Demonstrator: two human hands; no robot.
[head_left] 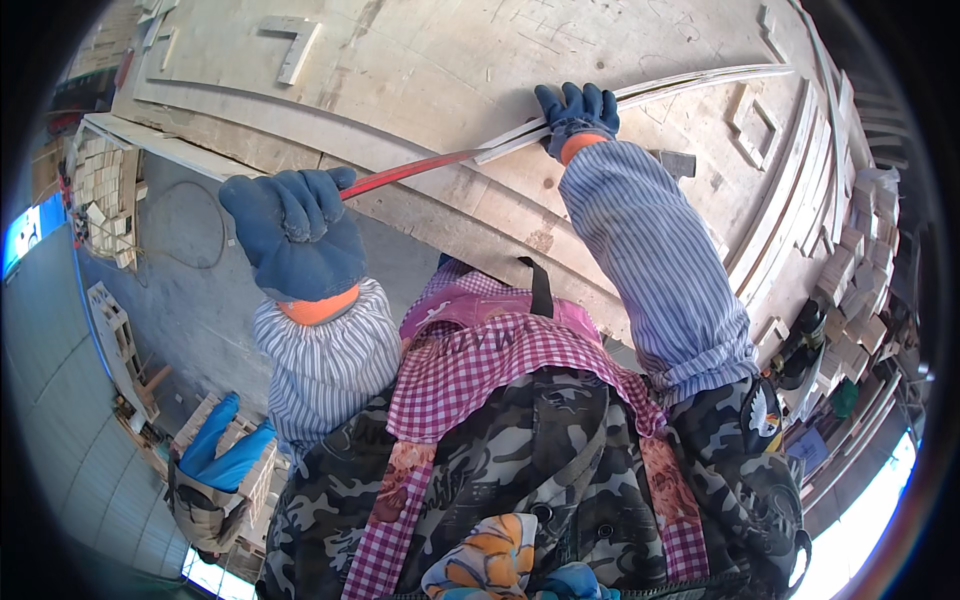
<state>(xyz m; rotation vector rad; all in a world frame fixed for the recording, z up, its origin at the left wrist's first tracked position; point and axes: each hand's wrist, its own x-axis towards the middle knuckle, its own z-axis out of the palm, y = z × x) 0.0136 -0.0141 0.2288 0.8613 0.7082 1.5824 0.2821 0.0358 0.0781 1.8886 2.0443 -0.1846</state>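
My left hand (295, 232), in a blue work glove, is closed round the lower end of a long red bar that looks like a pry bar (412, 171). The bar slants up and right, its narrow far end meeting a pale wooden strip (700, 79). My right hand (582, 112), gloved in the same blue, lies over the strip near that end, fingers curled across its far side. What its palm presses on is hidden. Both rest above a wide plywood worktop (420, 60). A small grey metal block (678, 162) lies right of my right wrist.
Small wooden frame pieces (752, 128) and an L-shaped piece (296, 50) lie on the worktop. Long boards (780, 190) line its right side. Stacked wood blocks (105, 185) stand at left, more (850, 300) at right. Another person in blue trousers (225, 450) is at lower left.
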